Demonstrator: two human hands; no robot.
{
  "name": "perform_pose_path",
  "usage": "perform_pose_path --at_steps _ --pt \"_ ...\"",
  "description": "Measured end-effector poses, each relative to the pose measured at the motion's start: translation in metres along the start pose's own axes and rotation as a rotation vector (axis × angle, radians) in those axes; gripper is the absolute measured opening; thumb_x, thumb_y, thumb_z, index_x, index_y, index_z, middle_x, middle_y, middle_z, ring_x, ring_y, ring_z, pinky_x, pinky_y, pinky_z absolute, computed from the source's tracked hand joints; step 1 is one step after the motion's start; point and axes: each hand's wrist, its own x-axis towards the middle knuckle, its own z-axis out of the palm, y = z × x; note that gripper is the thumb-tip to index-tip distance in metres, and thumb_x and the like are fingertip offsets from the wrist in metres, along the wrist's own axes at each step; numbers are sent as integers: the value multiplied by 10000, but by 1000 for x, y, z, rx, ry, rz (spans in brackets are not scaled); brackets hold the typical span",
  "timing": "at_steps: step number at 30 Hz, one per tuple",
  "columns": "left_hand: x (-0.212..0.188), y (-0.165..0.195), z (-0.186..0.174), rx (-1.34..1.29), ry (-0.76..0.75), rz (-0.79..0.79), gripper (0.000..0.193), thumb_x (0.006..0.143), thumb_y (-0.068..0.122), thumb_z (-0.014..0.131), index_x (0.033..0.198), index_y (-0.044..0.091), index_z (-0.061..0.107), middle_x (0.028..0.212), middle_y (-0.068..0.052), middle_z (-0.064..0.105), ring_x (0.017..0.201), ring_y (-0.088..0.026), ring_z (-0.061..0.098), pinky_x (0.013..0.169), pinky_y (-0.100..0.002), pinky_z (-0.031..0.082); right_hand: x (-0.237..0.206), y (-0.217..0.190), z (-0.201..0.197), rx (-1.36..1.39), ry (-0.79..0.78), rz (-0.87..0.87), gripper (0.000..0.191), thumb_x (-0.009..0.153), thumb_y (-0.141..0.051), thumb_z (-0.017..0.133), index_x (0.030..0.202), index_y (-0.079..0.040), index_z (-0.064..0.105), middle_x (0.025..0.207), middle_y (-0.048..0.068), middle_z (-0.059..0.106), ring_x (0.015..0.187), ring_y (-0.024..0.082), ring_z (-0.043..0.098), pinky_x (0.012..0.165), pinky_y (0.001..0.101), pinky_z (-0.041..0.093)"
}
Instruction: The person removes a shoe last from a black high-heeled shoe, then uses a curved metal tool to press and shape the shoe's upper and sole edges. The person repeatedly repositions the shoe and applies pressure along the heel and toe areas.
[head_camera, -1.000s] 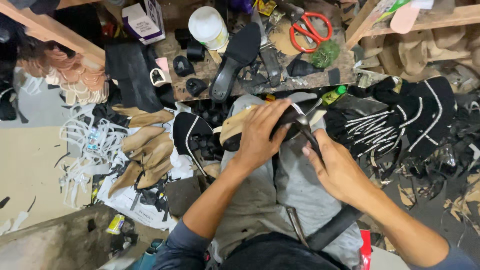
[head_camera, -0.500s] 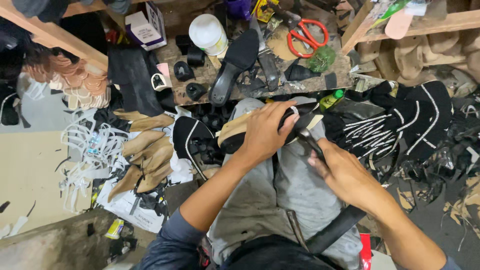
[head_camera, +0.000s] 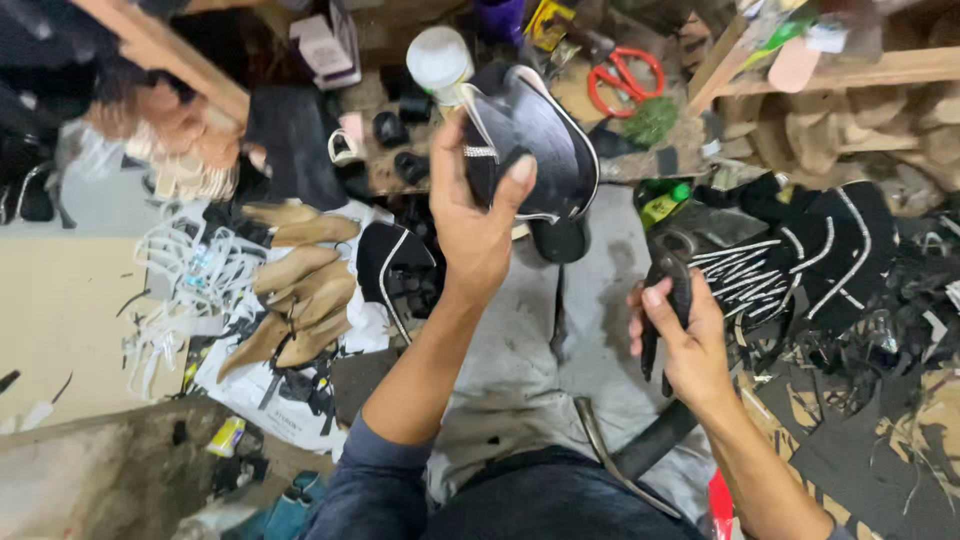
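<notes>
Shoe upper (head_camera: 535, 140), black with pale trim, is being lifted in our left hand (head_camera: 478, 225), fingers grasping it, for inspection. Our right hand (head_camera: 690, 345) is gripping dark pliers (head_camera: 668, 290) just below. Shaping looks partly done; sole not yet attached.

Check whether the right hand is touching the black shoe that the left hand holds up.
Apart. The head view shows the left hand alone gripping the shoe, raised; the right hand is lower down, closed on a dark tool, with grey cloth between.
</notes>
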Motion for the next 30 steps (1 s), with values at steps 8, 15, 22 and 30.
perform_pose_path --at_steps 8,15,22,30 --pt "-66 13 -64 150 42 -449 417 857 -67 829 1187 -67 574 1198 -212 720 1046 -233 697 891 -359 584 -21 -2 40 -110 -221 240 142 961 -137 619 1044 -26 589 965 108 693 773 169 675 677 322 574" --pt "-120 21 -89 427 -231 -24 504 887 -117 724 1365 -12 603 1430 -182 628 1380 -283 594 1170 -374 459 -61 0 78 -540 -425 -16 271 949 -144 643 1200 -40 632 1052 93 745 983 203 689 904 322 507" --pt "-136 60 -91 615 -406 172 587 774 -168 673 1336 -9 615 1429 -166 613 1449 -357 517 1199 -426 458 -92 -30 89 -616 -424 98 234 939 -173 642 1143 -60 633 953 104 733 894 209 688 829 325 529" --pt "-121 46 -94 536 -341 167 584 775 -187 658 1327 -1 615 1400 -174 632 1404 -346 573 1188 -409 485 -80 -36 109 -766 -337 -27 146 958 -153 625 1010 -26 574 902 154 638 852 328 645 766 402 508"
